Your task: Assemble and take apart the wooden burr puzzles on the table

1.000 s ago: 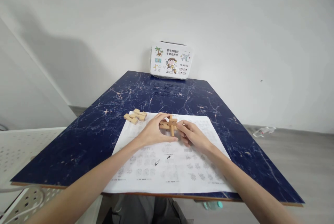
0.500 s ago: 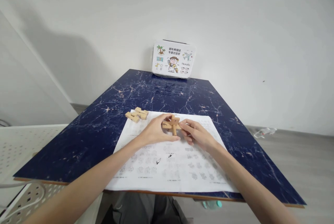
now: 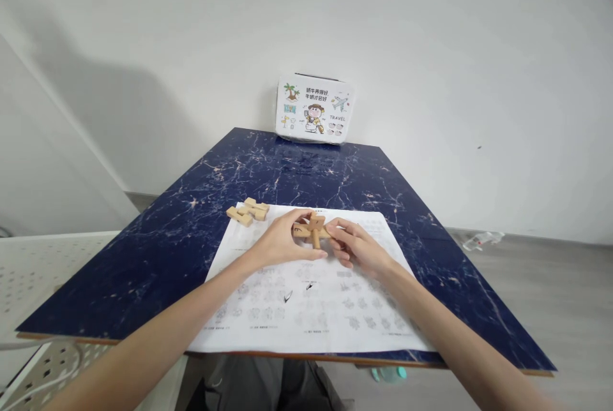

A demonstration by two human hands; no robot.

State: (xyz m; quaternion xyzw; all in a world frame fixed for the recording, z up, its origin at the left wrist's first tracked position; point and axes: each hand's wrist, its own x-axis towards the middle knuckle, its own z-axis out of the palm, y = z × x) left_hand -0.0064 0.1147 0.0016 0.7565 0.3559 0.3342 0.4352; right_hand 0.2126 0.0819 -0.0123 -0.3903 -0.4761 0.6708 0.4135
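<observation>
You work a small wooden assembly (image 3: pixel 316 224) of crossed pieces above a printed white sheet (image 3: pixel 301 312) at the near side of a blue marble-patterned table (image 3: pixel 306 171). Your left hand (image 3: pixel 278 242) curls around the assembly from the left, fingers at its far end and thumb at its near end, holding it between them. Your right hand (image 3: pixel 357 245) meets it from the opposite side, thumb and fingers drawn into a narrow pinch on its right end; the fingertips partly hide the contact, so how much they grasp is hard to judge. Loose notched wooden pieces (image 3: pixel 248 212) lie together at the sheet's far left corner, beyond your left hand. At the table's far edge, a white case (image 3: pixel 315 110) printed with a palm tree, an airplane and the word "TRAVEL" leans against the pale wall (image 3: pixel 431 66).
</observation>
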